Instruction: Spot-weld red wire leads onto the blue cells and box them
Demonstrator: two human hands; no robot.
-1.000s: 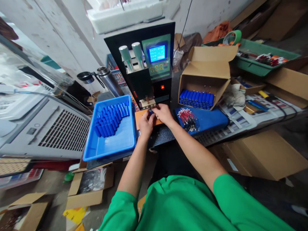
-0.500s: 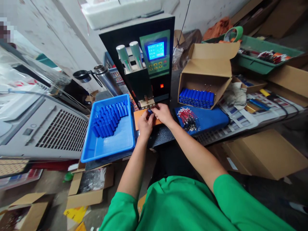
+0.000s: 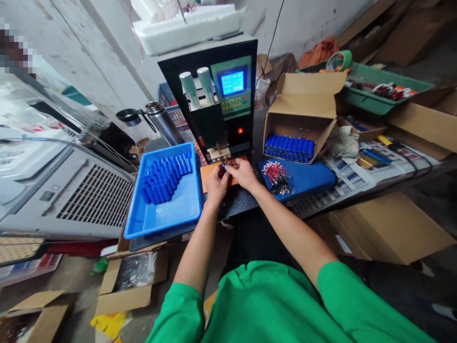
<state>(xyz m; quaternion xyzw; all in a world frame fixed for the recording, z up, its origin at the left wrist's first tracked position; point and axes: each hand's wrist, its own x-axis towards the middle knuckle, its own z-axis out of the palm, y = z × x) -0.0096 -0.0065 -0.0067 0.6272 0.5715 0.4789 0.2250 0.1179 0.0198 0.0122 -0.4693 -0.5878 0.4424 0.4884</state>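
My left hand [image 3: 217, 183] is closed around a small blue cylindrical battery cell [image 3: 224, 166], of which only the end shows between the fingers. Pinched at that same end, my right hand [image 3: 243, 174] meets the left; whatever is between its fingertips is too small to make out. Both hands rest over an orange pad [image 3: 206, 174], just below the electrode pins [image 3: 219, 146] of a black spot welder [image 3: 209, 126] with a lit blue screen [image 3: 232, 83].
Left stands a blue tray [image 3: 164, 221] with many blue cells. Right are a cardboard box [image 3: 303, 105] of blue cells and red-and-black wire leads [image 3: 277, 177] on a blue pad [image 3: 316, 178]. A steel flask [image 3: 162, 121] and a green bin [image 3: 378, 102] stand behind.
The camera view has shifted slightly, so the bench appears a little lower. My hands stay together at the cell, which now appears a little lower, below the electrode pins.
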